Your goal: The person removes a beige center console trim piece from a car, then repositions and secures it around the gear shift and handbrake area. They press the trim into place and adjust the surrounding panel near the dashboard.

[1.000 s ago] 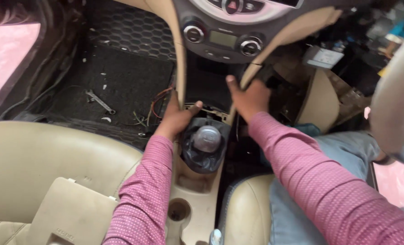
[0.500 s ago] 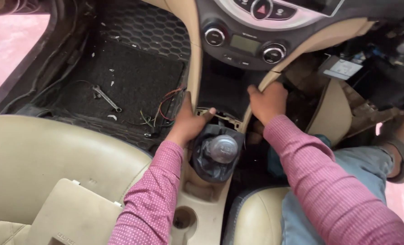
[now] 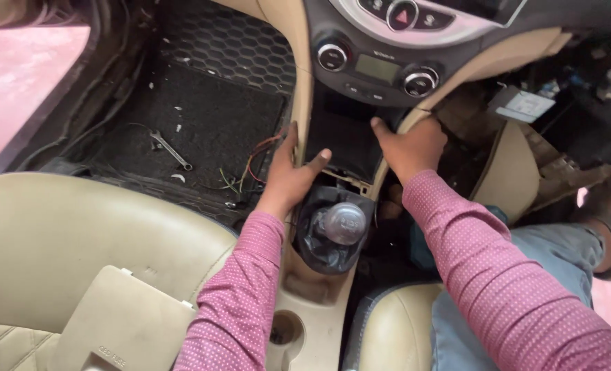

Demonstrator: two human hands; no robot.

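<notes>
So the beige centre console trim (image 3: 298, 103) is being gripped from both sides here, right where it frames the dark open cavity (image 3: 343, 141) under the climate controls. The left hand (image 3: 288, 175) is laid along the left edge of that trim, with the fingers (image 3: 290, 141) stretched up the outer face and the thumb hooked over the inner lip, so the edge is pinched between them. The right hand (image 3: 410, 148) is set against the right edge of the opening, thumb pointed in toward the cavity and the rest of the fingers wrapped round behind the beige panel; how tightly they are closed back there can't be told, since they are hidden by the hand itself.

Just below and between the two wrists, the gear knob (image 3: 344, 223) is seen, silvery and rounded, sitting in its dark boot (image 3: 323, 240), close to the left hand's wrist but not touched by it. Above the hands, two round dials (image 3: 333, 56) and a small display (image 3: 376, 69) are set in the dark dash panel.

Over on the passenger side, a spanner (image 3: 170, 151) is left lying on the black floor mat (image 3: 209, 117), well apart from the hands, and some loose red and green wires (image 3: 250, 168) are hanging out beside the console, just next to the left hand. A loose beige panel (image 3: 123, 323) is resting on the cream passenger seat (image 3: 65, 233). Both arms are covered by pink dotted sleeves (image 3: 240, 295).
</notes>
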